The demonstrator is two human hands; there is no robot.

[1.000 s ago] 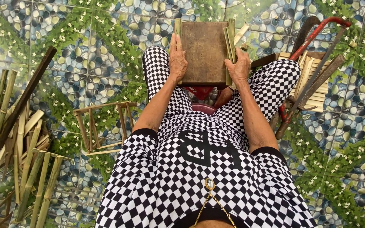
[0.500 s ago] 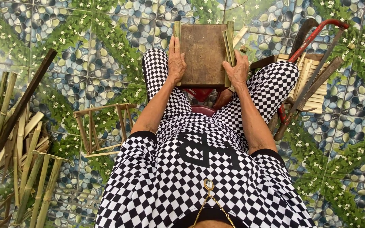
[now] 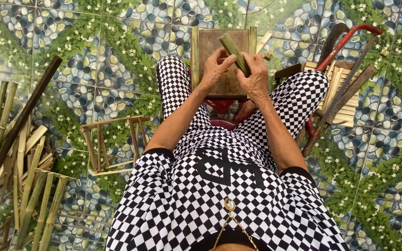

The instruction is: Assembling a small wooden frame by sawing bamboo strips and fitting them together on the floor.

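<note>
Seated above a pebble-patterned tile floor (image 3: 94, 60), a person in checkered clothing grips a short green bamboo strip (image 3: 236, 53) in both hands, the left hand (image 3: 216, 69) closed on its lower end, the right hand (image 3: 256, 76) wrapped around it at the 3 o'clock side. It is held just over a brown wooden block (image 3: 219, 46) between the knees. Steady work here likely calls for firm, close-set grips. A small bamboo frame (image 3: 112, 144) lies at 9 o'clock, a red-handled saw (image 3: 345, 42) at 2 o'clock.

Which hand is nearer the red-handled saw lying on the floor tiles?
Right. The right hand sits on the saw's side of the wooden block; the left hand is across from it, farther away.
</note>
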